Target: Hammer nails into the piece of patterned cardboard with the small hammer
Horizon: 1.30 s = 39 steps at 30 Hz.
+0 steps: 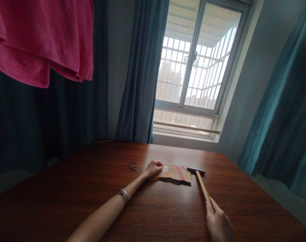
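Observation:
My left hand (154, 168) rests closed at the left end of a torn piece of cardboard (176, 173) with a pink stripe, fingers pinched on something small that I cannot make out. My right hand (218, 223) grips the wooden handle of a hammer (202, 188). The hammer's dark head (195, 170) lies on the table just right of the cardboard. Several loose nails (132, 166) lie on the wood to the left of my left hand. A bracelet sits on my left wrist.
The dark wooden table (92, 195) runs up to a wall with a barred window (193, 70) and blue curtains (140, 74) on both sides. A pink cloth (41, 37) hangs at the upper left.

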Each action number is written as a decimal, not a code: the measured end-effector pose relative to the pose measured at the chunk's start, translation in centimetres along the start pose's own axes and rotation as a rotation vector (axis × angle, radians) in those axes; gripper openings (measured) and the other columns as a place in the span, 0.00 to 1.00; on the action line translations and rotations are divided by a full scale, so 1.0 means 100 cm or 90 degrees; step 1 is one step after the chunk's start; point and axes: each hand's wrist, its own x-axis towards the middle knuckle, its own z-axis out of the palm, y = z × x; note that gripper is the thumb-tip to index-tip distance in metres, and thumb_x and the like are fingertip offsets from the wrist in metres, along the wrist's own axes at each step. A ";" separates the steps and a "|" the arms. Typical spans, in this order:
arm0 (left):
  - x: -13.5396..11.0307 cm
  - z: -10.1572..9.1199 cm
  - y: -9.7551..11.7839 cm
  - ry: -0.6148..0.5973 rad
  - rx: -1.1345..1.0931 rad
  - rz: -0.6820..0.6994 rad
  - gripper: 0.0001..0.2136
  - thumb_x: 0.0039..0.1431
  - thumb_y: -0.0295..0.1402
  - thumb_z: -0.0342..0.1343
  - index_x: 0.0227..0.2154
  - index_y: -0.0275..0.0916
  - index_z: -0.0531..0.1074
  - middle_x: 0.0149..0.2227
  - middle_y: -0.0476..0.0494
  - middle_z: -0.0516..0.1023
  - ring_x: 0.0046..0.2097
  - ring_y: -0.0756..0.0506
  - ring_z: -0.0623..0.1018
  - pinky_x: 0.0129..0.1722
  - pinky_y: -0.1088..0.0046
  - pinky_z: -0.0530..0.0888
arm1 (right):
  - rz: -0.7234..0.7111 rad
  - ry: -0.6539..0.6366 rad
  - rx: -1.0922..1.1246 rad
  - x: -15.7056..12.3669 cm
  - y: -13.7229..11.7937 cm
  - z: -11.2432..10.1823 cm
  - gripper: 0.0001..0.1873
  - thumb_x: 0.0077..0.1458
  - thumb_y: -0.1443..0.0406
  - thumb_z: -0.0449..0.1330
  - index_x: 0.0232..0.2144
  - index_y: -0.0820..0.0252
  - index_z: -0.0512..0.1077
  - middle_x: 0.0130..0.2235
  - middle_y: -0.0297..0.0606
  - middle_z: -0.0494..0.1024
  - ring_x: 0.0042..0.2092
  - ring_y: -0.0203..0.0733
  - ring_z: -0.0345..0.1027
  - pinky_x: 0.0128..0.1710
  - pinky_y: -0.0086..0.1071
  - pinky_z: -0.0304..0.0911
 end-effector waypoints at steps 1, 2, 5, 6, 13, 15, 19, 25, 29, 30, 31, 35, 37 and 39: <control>-0.001 -0.001 0.001 -0.002 0.001 -0.002 0.12 0.46 0.36 0.53 0.29 0.35 0.76 0.28 0.45 0.77 0.30 0.49 0.73 0.30 0.77 0.65 | -0.001 0.002 0.004 0.001 0.001 0.000 0.27 0.56 0.54 0.42 0.52 0.57 0.64 0.43 0.47 0.76 0.45 0.52 0.69 0.41 0.38 0.63; -0.001 -0.001 0.003 -0.002 0.001 -0.002 0.12 0.46 0.36 0.53 0.29 0.35 0.76 0.28 0.45 0.77 0.30 0.49 0.73 0.30 0.77 0.65 | -0.003 0.003 0.007 0.002 0.001 0.000 0.27 0.56 0.54 0.42 0.52 0.57 0.64 0.43 0.47 0.76 0.45 0.52 0.69 0.41 0.39 0.63; -0.002 -0.003 0.006 -0.002 0.004 0.000 0.11 0.46 0.36 0.54 0.28 0.34 0.76 0.27 0.45 0.77 0.30 0.49 0.73 0.30 0.77 0.65 | -0.014 0.011 0.000 0.004 0.003 -0.001 0.26 0.56 0.54 0.42 0.52 0.56 0.64 0.41 0.48 0.76 0.43 0.52 0.70 0.39 0.39 0.63; -0.003 -0.003 0.006 -0.001 0.008 -0.001 0.11 0.46 0.36 0.54 0.28 0.34 0.76 0.27 0.45 0.77 0.30 0.49 0.73 0.30 0.77 0.65 | -0.021 0.010 -0.014 0.004 0.003 -0.001 0.26 0.56 0.55 0.41 0.52 0.56 0.64 0.41 0.48 0.77 0.42 0.52 0.70 0.39 0.39 0.63; -0.005 -0.007 0.012 -0.012 0.024 0.009 0.11 0.46 0.34 0.53 0.28 0.35 0.77 0.28 0.46 0.77 0.30 0.49 0.73 0.31 0.77 0.65 | -0.083 0.028 -0.219 0.003 0.004 -0.003 0.22 0.59 0.61 0.39 0.50 0.63 0.63 0.35 0.49 0.76 0.36 0.50 0.72 0.35 0.39 0.63; -0.006 -0.007 0.012 -0.014 0.025 0.010 0.11 0.46 0.34 0.52 0.28 0.35 0.77 0.28 0.46 0.77 0.30 0.49 0.73 0.31 0.77 0.65 | -0.088 0.049 -0.263 0.004 0.005 -0.001 0.21 0.58 0.63 0.40 0.48 0.65 0.64 0.35 0.50 0.74 0.36 0.50 0.71 0.34 0.38 0.63; -0.005 -0.007 0.011 -0.011 0.022 0.022 0.11 0.46 0.33 0.52 0.29 0.35 0.77 0.28 0.45 0.77 0.30 0.49 0.73 0.31 0.77 0.65 | -0.082 0.065 -0.303 0.008 0.006 0.003 0.19 0.57 0.66 0.42 0.46 0.66 0.65 0.34 0.50 0.73 0.36 0.51 0.70 0.33 0.38 0.63; -0.005 -0.006 0.010 -0.007 0.028 0.020 0.11 0.45 0.33 0.53 0.29 0.35 0.76 0.28 0.45 0.77 0.31 0.49 0.73 0.31 0.77 0.65 | -0.059 0.081 -0.331 0.008 0.001 0.006 0.14 0.55 0.70 0.44 0.40 0.64 0.67 0.32 0.50 0.72 0.36 0.51 0.70 0.30 0.37 0.62; -0.006 -0.007 0.013 -0.012 0.020 0.029 0.10 0.45 0.32 0.52 0.29 0.34 0.76 0.29 0.45 0.77 0.31 0.49 0.73 0.32 0.77 0.66 | -0.056 0.106 -0.370 0.003 -0.003 0.007 0.10 0.51 0.71 0.50 0.36 0.66 0.68 0.34 0.53 0.70 0.37 0.54 0.69 0.30 0.37 0.61; -0.006 -0.007 0.014 -0.012 0.018 0.030 0.10 0.46 0.32 0.52 0.29 0.34 0.76 0.28 0.45 0.77 0.31 0.49 0.73 0.31 0.77 0.66 | -0.055 0.111 -0.374 0.002 -0.003 0.008 0.10 0.50 0.71 0.50 0.35 0.66 0.68 0.34 0.53 0.69 0.37 0.55 0.68 0.31 0.39 0.61; -0.006 -0.007 0.014 -0.012 0.016 0.031 0.10 0.46 0.32 0.52 0.29 0.34 0.76 0.28 0.45 0.77 0.31 0.49 0.73 0.31 0.77 0.66 | -0.053 0.115 -0.375 0.000 -0.004 0.008 0.10 0.51 0.70 0.50 0.35 0.66 0.68 0.34 0.53 0.69 0.37 0.55 0.68 0.31 0.40 0.61; -0.005 -0.006 0.011 -0.009 0.015 0.029 0.10 0.45 0.31 0.53 0.29 0.35 0.76 0.29 0.45 0.77 0.31 0.49 0.73 0.31 0.77 0.66 | -0.048 0.146 -0.358 -0.001 -0.025 0.008 0.13 0.55 0.65 0.47 0.35 0.65 0.69 0.36 0.54 0.68 0.39 0.58 0.66 0.32 0.44 0.60; -0.005 -0.005 0.010 -0.008 0.019 0.031 0.10 0.45 0.31 0.53 0.28 0.35 0.76 0.29 0.45 0.77 0.31 0.49 0.73 0.31 0.77 0.66 | -0.100 0.155 -0.341 0.003 -0.049 0.009 0.14 0.55 0.65 0.46 0.37 0.66 0.69 0.38 0.55 0.67 0.40 0.58 0.65 0.31 0.41 0.60; -0.005 -0.005 0.011 -0.010 0.023 0.041 0.10 0.45 0.31 0.53 0.28 0.34 0.76 0.28 0.45 0.77 0.31 0.49 0.73 0.31 0.78 0.65 | -0.207 0.146 -0.315 0.010 -0.079 0.012 0.16 0.55 0.68 0.45 0.40 0.65 0.69 0.39 0.54 0.68 0.41 0.54 0.64 0.33 0.38 0.59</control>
